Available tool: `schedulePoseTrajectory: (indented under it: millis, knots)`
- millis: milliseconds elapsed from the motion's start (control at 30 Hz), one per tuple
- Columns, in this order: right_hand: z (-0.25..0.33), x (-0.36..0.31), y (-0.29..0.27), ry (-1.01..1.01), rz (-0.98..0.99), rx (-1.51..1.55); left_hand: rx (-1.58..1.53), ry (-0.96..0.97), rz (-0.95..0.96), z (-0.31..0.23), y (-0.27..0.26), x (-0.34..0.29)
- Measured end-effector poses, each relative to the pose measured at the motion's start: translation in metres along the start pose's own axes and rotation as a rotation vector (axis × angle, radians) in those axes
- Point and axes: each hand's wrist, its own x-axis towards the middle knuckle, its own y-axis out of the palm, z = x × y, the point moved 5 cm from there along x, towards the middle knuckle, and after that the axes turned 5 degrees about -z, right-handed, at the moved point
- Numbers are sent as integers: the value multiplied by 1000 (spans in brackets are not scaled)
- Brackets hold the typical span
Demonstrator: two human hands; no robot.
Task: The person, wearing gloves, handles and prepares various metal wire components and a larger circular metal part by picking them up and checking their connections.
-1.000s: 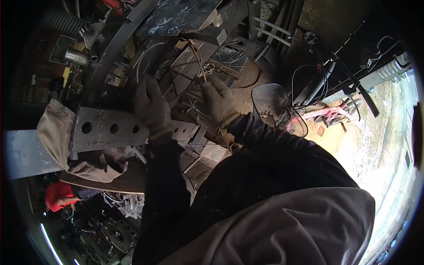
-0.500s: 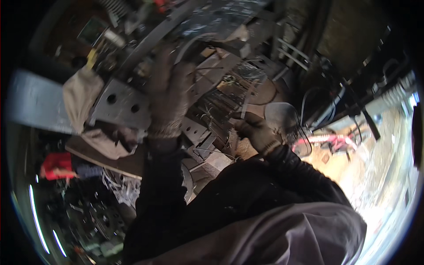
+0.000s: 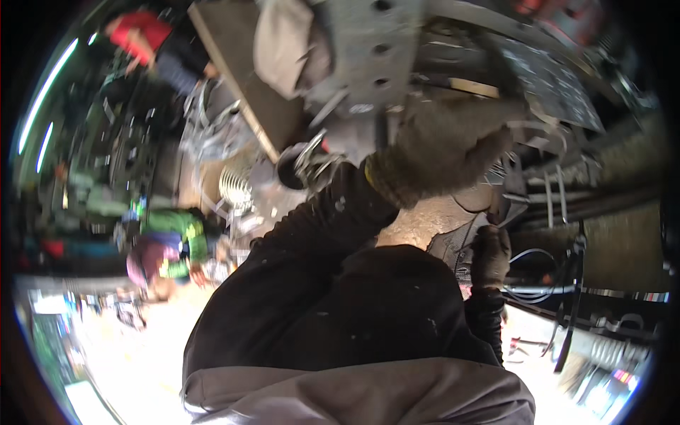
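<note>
My left hand [image 3: 450,152], in a grey-brown work glove, reaches rightward over the work area with its fingers stretched out and the thumb apart. Just past its fingertips is a thin curved metal strip [image 3: 559,134]; motion blur hides whether they touch. Lower right, close to my body, is my gloved right hand [image 3: 490,256], its fingers curled closed. What it holds, if anything, cannot be made out. Beside it lies a dark, ragged-edged piece [image 3: 453,242]. Above my left hand stands a grey metal plate with round holes [image 3: 379,64].
A beige cloth [image 3: 282,49] hangs by a brown board [image 3: 234,78] at upper left. Pale metal rods [image 3: 556,195] and a looped cable [image 3: 531,265] lie at right. A person in red [image 3: 138,35] and another in green [image 3: 173,234] are at left.
My view has swung, shifting the holed plate and cloth rightward and up. My left hand now reaches rightward instead of upward; my right hand sits lower, nearer my body. The person in green came into view.
</note>
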Motion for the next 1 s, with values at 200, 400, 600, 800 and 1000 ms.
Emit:
schedulePoseTrajectory:
  millis: [200,400,600,800,1000]
  knots:
    - [-6,11,5,105,88,-127,-16,-486,-51,0,-82,-152]
    - [25,14,51,-719,411,-1003,55,-798,-666,-23,-186,-254]
    - [21,10,81,-779,514,-976,351,-953,-1053,10,-251,-303]
    - [10,13,70,-816,478,-1028,22,-950,-1595,86,-235,-367]
    - [-5,19,59,-351,436,-807,252,-1130,-1154,141,-207,-379]
